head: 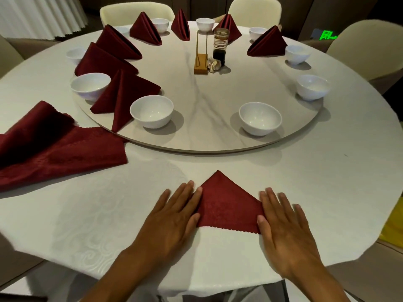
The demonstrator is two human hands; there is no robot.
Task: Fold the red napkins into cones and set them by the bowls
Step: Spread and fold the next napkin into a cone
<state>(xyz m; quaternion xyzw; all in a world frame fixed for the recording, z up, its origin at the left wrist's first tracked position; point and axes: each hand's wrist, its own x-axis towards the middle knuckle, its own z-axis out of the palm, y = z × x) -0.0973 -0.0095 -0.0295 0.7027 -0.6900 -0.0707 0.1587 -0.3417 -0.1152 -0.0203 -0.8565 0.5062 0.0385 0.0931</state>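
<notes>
The red napkin (226, 205) lies flat on the white tablecloth (91, 219) at the near edge of the round table, folded into a triangle whose tip points toward the table's centre and whose scalloped hem runs along the near side. The left hand (172, 216) presses on its left corner, fingers straight and slightly spread, palm down. The right hand (283, 227) presses on the right corner in the same way, fingers straight and a little apart, thumb lying on the cloth's edge. Neither hand pinches the fabric.

Beyond the hands sits a marble-patterned turntable (218, 140) ringed with white bowls (152, 111). Six folded cones (122, 99) stand on it, running from the near left round to the far right, each near a bowl. The bowls on the near and right side have no cone beside them. To the left, on the tablecloth, lies a pile of unfolded red napkins (54, 149), its corner touching the turntable's rim. At the turntable's centre stand a wooden-based holder with a thin gold frame (201, 62) and a glass bottle of dark liquid (220, 45); no label on it can be read. A green lit sign (327, 35) glows at the far right, its characters too blurred to read. Cream chairs (135, 12) surround the table.
</notes>
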